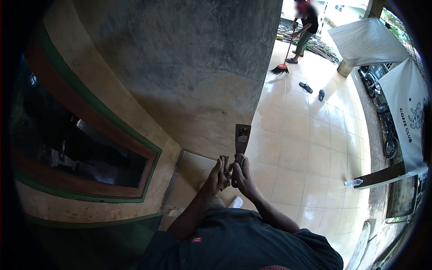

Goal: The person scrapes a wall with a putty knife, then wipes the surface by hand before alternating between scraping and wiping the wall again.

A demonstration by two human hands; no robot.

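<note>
My right hand (pixel 244 180) is closed around the handle of a scraper (pixel 241 143). The tool points away from me, its flat dark blade up against the view of the wall's lower edge. Close beside it on the left is my left hand (pixel 217 176), palm turned toward the right hand and fingers apart. Nothing can be made out in the left hand, though its fingers partly overlap the view of the right one. Below the hands, a white-covered foot (pixel 236 202) shows on the tiles.
Ahead stands a bare grey plastered wall (pixel 180 54). A green-framed window (pixel 85 148) is on the left. Tiled floor (pixel 297 148) stretches right, with sandals (pixel 306 87) and a plastic bottle (pixel 353 182). Farther off, a person (pixel 307 27) holds a broom (pixel 281 68). A printed banner (pixel 407 112) hangs near motorcycles (pixel 389 135).
</note>
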